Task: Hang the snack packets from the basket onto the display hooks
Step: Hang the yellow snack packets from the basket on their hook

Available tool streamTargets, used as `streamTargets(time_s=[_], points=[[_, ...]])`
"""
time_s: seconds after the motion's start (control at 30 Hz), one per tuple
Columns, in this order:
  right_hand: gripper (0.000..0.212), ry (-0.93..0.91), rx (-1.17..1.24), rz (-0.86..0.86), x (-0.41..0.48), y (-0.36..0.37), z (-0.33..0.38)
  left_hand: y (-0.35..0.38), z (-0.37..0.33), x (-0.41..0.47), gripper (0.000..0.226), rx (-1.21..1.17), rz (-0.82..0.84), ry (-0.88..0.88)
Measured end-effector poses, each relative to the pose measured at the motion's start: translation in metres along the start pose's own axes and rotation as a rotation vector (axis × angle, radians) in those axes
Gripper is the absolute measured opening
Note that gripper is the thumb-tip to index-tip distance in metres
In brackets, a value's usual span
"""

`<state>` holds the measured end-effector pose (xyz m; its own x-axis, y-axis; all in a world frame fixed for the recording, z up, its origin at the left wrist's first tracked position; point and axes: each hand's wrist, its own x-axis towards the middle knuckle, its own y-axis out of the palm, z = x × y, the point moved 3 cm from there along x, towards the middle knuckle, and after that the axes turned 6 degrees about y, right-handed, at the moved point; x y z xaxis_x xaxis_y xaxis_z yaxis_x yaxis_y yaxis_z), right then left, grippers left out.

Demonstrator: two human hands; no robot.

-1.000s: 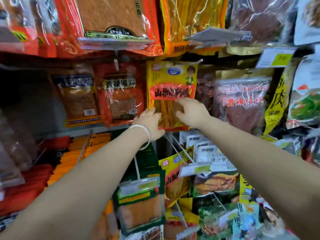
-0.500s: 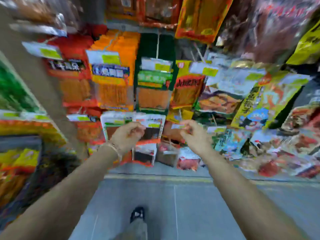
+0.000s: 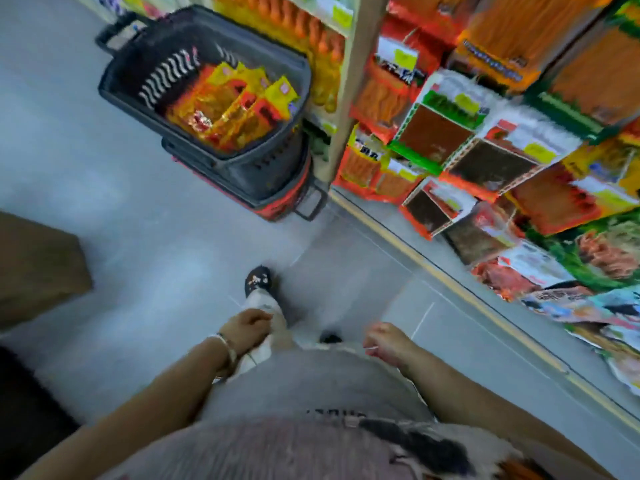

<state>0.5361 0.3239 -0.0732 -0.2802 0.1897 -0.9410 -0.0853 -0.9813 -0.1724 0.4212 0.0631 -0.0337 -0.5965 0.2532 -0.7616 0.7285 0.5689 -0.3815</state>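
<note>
While the view tips down at the grey floor, blur softens most edges.
Box: one brown cardboard box (image 3: 38, 271) at nine o'clock, cut by the frame edge.
Basket: one black plastic shopping basket (image 3: 145, 60) at eleven o'clock, nested on a red-trimmed one (image 3: 284, 202); two baskets stacked.
Packets: yellow and red snack packets (image 3: 232, 109) heaped inside the top basket; too blurred to count.
Left hand: left hand (image 3: 247, 332) at six o'clock, beside the pale trouser leg, fingers curled loosely, nothing in it; one bracelet (image 3: 227, 346) at the wrist.
Shoes: two dark shoes, one (image 3: 258, 280) ahead, one (image 3: 330, 338) mostly hidden.
Right hand: right hand (image 3: 388, 341) just right of centre, loosely closed, empty.
Display: hanging orange, red and green packets (image 3: 485, 133) from one to four o'clock, well apart from both hands.
</note>
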Motion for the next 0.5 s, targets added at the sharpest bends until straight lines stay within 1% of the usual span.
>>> streamTargets(time_s=[0.07,0.17,0.27,0.33,0.43,0.5], points=[[0.026,0.010,-0.041,0.018,0.008,0.018,0.020,-0.024,0.014,0.008,0.025,-0.051,-0.052,-0.041],[0.018,0.034,-0.093,-0.002,0.014,0.037,0.065,-0.066,0.031,0.020,0.024,-0.083,-0.048,-0.084],[0.012,0.019,-0.134,-0.024,0.021,0.059,0.120,-0.121,0.042,0.037,0.019,-0.139,-0.067,-0.077],[0.007,0.000,-0.124,-0.031,0.023,0.079,0.159,-0.159,0.046,0.051,0.013,-0.157,-0.067,-0.070],[0.006,-0.041,-0.074,-0.045,0.026,0.116,0.214,-0.209,0.050,0.075,0.018,-0.166,-0.078,-0.065],[0.006,-0.089,0.004,-0.048,0.026,0.143,0.249,-0.237,0.053,0.092,0.019,-0.172,-0.093,-0.085]])
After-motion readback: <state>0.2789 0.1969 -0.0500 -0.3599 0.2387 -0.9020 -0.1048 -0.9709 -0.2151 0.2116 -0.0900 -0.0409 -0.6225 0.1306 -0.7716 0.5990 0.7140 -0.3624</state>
